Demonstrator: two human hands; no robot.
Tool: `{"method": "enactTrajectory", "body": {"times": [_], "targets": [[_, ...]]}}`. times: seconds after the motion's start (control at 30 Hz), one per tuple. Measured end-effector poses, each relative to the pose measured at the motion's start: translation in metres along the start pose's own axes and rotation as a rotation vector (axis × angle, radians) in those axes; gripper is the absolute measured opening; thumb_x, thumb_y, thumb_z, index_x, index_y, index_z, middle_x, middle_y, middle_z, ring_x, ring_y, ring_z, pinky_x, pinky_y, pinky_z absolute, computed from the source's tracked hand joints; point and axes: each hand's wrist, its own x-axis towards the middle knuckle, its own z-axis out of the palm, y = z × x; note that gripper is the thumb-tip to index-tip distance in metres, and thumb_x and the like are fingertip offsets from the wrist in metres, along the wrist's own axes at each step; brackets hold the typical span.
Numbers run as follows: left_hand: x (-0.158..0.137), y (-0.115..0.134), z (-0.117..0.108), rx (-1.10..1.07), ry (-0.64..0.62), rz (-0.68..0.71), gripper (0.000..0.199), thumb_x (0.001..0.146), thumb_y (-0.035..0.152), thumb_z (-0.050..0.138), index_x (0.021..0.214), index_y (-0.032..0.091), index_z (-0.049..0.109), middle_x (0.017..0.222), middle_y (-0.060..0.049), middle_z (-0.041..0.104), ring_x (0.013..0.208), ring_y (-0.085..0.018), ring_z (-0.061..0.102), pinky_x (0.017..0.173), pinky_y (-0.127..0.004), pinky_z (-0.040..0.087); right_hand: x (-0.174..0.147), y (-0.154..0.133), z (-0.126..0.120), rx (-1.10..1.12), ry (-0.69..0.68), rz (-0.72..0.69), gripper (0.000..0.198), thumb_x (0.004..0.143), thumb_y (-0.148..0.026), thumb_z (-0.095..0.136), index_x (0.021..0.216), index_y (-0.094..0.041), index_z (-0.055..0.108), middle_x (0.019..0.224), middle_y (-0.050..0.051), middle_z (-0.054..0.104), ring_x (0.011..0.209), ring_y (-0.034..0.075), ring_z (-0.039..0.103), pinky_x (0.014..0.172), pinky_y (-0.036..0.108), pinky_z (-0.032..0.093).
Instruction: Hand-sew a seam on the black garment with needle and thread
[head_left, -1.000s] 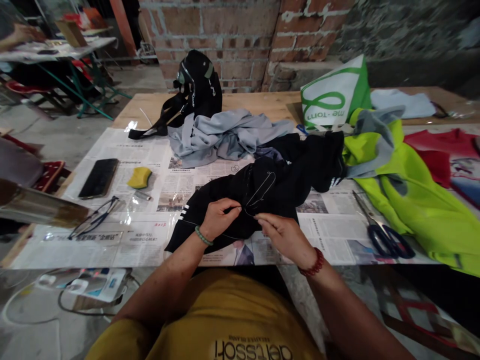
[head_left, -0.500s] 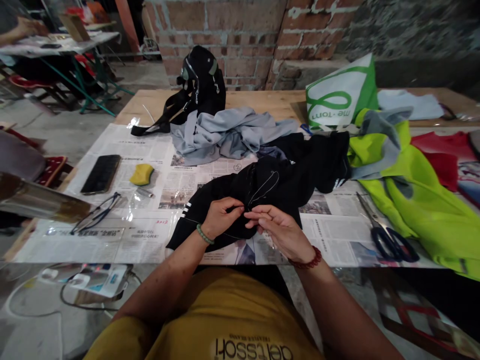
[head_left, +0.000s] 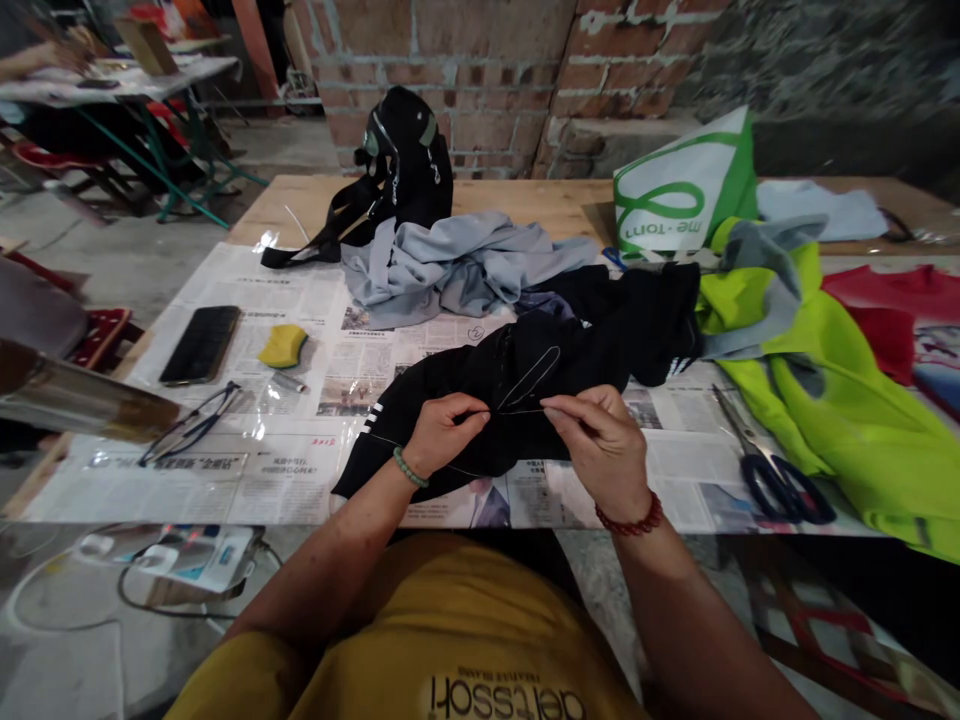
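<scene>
A black garment point(head_left: 450, 375) with white stripes lies bunched in front of me. My left hand point(head_left: 448, 432) is closed in a pinch at its near part, thumb and forefinger together on the cloth. To the right, my right hand point(head_left: 604, 445) pinches a pale thread point(head_left: 520, 411), drawn straight between the two hands. Whether a needle sits in those fingertips is too small to tell. More of the thread lies in a long loop on the black cloth above the hands.
Scissors point(head_left: 776, 475) and a yellow-green garment point(head_left: 840, 400) lie at right. On the left are a phone point(head_left: 201, 345), a sponge point(head_left: 283, 345), glasses point(head_left: 193, 425) and a bottle point(head_left: 82, 395). Grey cloth point(head_left: 457, 268), a black bag point(head_left: 409, 160) and a green-white bag point(head_left: 686, 190) stand behind.
My right hand has moved right, away from my left, and its spread fingers have closed into a pinch. The thread between the hands is now taut. My left hand has stayed put.
</scene>
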Motion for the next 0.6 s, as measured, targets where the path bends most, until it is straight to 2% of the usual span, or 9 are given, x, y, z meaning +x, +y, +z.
{"method": "enactTrajectory", "body": {"times": [0.13, 0.27, 0.4, 0.47, 0.6], "targets": [[0.0, 0.0, 0.0, 0.006, 0.001, 0.001, 0.007, 0.077, 0.016, 0.063, 0.079, 0.018, 0.07, 0.075, -0.001, 0.07, 0.068, -0.011, 0.064, 0.067, -0.021, 0.052, -0.001, 0.001, 0.001, 0.134, -0.033, 0.093, 0.012, 0.084, -0.027, 0.059, 0.089, -0.025, 0.07, 0.096, 0.004, 0.057, 0.076, 0.012, 0.057, 0.062, 0.027, 0.049], [0.001, 0.001, -0.001, -0.001, -0.002, 0.002, 0.007, 0.077, 0.015, 0.063, 0.078, 0.017, 0.07, 0.076, -0.001, 0.071, 0.068, -0.011, 0.064, 0.067, -0.021, 0.052, -0.003, -0.005, -0.004, 0.544, -0.143, 0.31, 0.018, 0.088, -0.037, 0.053, 0.095, -0.023, 0.061, 0.077, 0.001, 0.063, 0.052, 0.01, 0.058, 0.043, 0.023, 0.044], [0.001, 0.001, 0.0, 0.008, -0.005, -0.014, 0.007, 0.076, 0.015, 0.063, 0.078, 0.017, 0.07, 0.075, -0.001, 0.071, 0.067, -0.011, 0.065, 0.066, -0.021, 0.052, 0.008, -0.014, -0.016, 0.78, -0.246, 0.303, 0.022, 0.086, -0.047, 0.052, 0.093, -0.025, 0.054, 0.067, -0.003, 0.061, 0.047, 0.012, 0.06, 0.038, 0.024, 0.045], [0.001, 0.0, 0.0, 0.009, -0.006, -0.017, 0.007, 0.076, 0.016, 0.063, 0.078, 0.018, 0.07, 0.075, -0.001, 0.071, 0.067, -0.011, 0.065, 0.067, -0.021, 0.053, 0.021, -0.016, -0.02, 0.801, -0.229, 0.257, 0.023, 0.085, -0.048, 0.054, 0.091, -0.026, 0.054, 0.066, -0.003, 0.062, 0.058, 0.016, 0.066, 0.044, 0.027, 0.051], [0.001, 0.0, -0.001, -0.004, -0.001, -0.011, 0.007, 0.076, 0.016, 0.063, 0.078, 0.018, 0.07, 0.075, -0.001, 0.071, 0.068, -0.012, 0.065, 0.068, -0.022, 0.053, 0.054, -0.016, -0.025, 0.786, -0.123, 0.166, 0.023, 0.08, -0.047, 0.062, 0.086, -0.025, 0.058, 0.073, -0.002, 0.066, 0.082, 0.019, 0.069, 0.071, 0.039, 0.058]]}}
